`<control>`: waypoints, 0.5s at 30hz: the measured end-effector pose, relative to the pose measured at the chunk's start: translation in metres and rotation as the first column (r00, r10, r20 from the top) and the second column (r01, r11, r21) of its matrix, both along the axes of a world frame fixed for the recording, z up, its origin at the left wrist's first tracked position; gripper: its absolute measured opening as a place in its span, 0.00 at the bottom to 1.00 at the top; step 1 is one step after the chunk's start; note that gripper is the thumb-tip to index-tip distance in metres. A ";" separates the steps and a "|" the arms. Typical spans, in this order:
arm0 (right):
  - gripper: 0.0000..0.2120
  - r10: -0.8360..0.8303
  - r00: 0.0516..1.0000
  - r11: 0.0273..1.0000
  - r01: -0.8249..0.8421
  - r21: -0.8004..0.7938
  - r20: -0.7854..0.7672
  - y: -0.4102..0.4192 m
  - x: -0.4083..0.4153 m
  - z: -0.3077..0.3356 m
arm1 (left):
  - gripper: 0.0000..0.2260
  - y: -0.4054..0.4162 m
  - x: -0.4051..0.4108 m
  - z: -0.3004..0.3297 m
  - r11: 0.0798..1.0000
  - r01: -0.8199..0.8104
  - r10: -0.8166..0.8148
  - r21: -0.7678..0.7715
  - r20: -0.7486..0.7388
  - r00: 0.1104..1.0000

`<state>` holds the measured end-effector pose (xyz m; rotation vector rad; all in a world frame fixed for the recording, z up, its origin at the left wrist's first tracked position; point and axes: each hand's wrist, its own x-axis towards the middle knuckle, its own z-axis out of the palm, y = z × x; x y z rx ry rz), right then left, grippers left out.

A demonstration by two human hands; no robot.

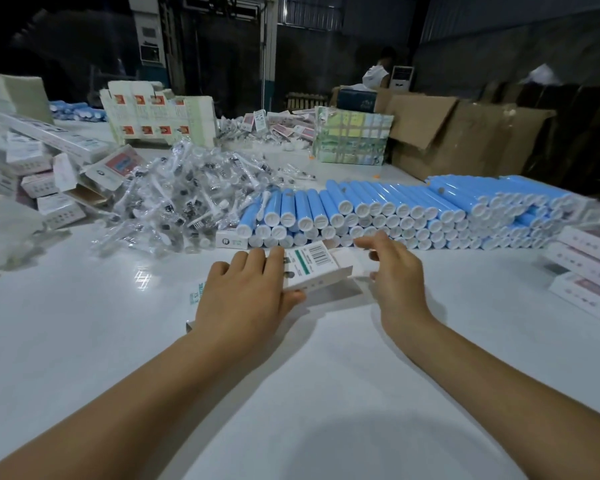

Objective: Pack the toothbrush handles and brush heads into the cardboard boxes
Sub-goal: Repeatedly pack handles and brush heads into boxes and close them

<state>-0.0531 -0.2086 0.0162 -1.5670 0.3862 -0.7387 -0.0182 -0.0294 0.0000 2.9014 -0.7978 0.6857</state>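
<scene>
A long white cardboard box [314, 265] with a barcode lies on the white table, its right end flap open. My left hand [246, 292] grips the box from above, thumb under its near edge. Just right of the box's open end, my right hand [394, 271] hovers with its fingers loosely spread; whether it touches the flap is unclear. Behind the box stretches a stacked row of blue toothbrush handles [395, 211] with white end caps. To the left is a heap of brush heads [187, 199] in clear plastic wrappers.
Packed white boxes lie piled at the far left [49, 168] and at the right edge [589, 268]. Flat unfolded cartons [156, 116] and a wrapped bundle [352, 136] stand at the back. Large brown cartons [465, 136] sit beyond the table. A person [378, 76] is in the background.
</scene>
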 end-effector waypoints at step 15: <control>0.11 0.116 0.993 0.980 -0.112 -0.165 0.016 0.017 -0.010 -0.011 | 0.29 -0.007 0.003 -0.011 0.996 -0.076 0.080 -0.045 0.086 0.993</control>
